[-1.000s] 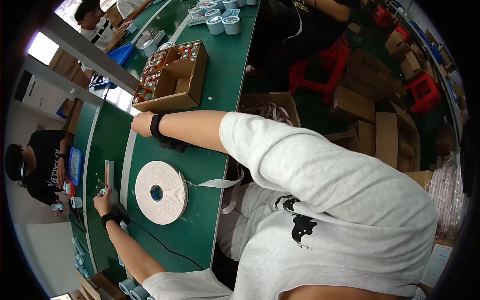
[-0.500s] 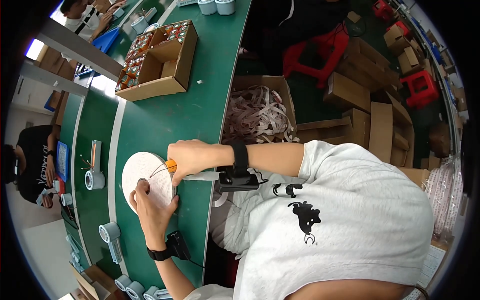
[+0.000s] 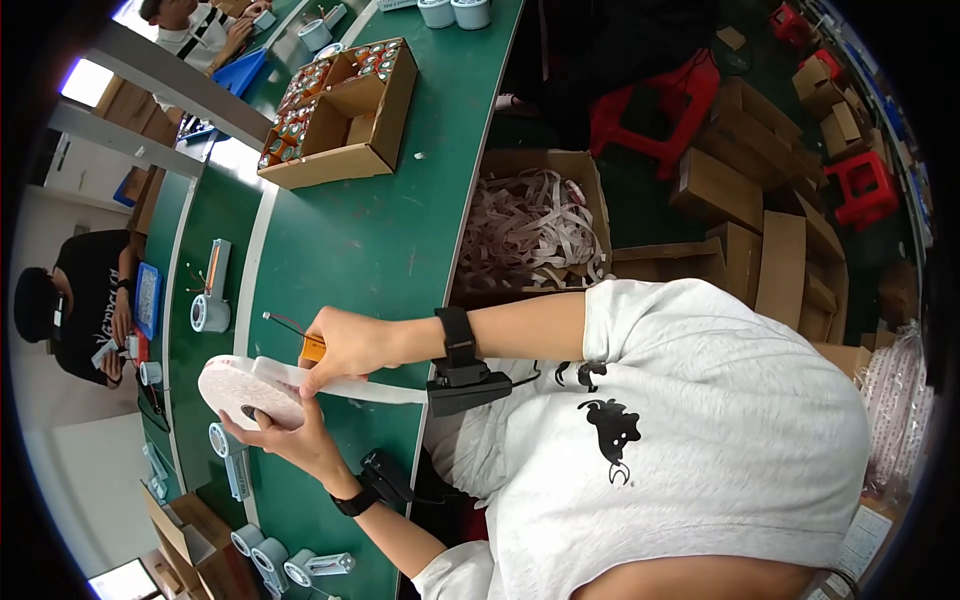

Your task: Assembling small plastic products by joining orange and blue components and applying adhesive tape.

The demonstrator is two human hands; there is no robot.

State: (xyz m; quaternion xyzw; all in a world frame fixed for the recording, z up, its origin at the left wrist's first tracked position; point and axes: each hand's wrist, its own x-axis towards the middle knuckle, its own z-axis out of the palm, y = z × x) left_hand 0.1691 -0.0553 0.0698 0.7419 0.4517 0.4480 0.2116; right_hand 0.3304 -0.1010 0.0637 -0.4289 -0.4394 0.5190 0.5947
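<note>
My left hand (image 3: pixel 305 440) grips a wide roll of white tape (image 3: pixel 225 388), tilted up off the bench, with a finger at its core hole. My right hand (image 3: pixel 350 345) pinches a small orange battery pack (image 3: pixel 313 349) with thin red and black wires ending in a white connector (image 3: pixel 267 316). The right fingertips are close against the tape roll's edge, near my left thumb. A loose white tape strip (image 3: pixel 385 391) runs from the roll, under my right hand, toward the bench's near edge. Black straps with small devices sit on both wrists.
An open cardboard box (image 3: pixel 335 168) of orange cylindrical cells stands on the green bench (image 3: pixel 350 240). A carton of paper strips (image 3: pixel 530 225) is beside the bench. Pale blue handheld fans (image 3: pixel 210 312) lie across the way. Two people work at the far side. Red stools (image 3: pixel 655 120) and cartons fill the floor.
The tape roll has been lifted and tilted, shifting toward the lower left with my left hand. My right hand has moved slightly down and left with the battery pack. The view has shifted slightly.
</note>
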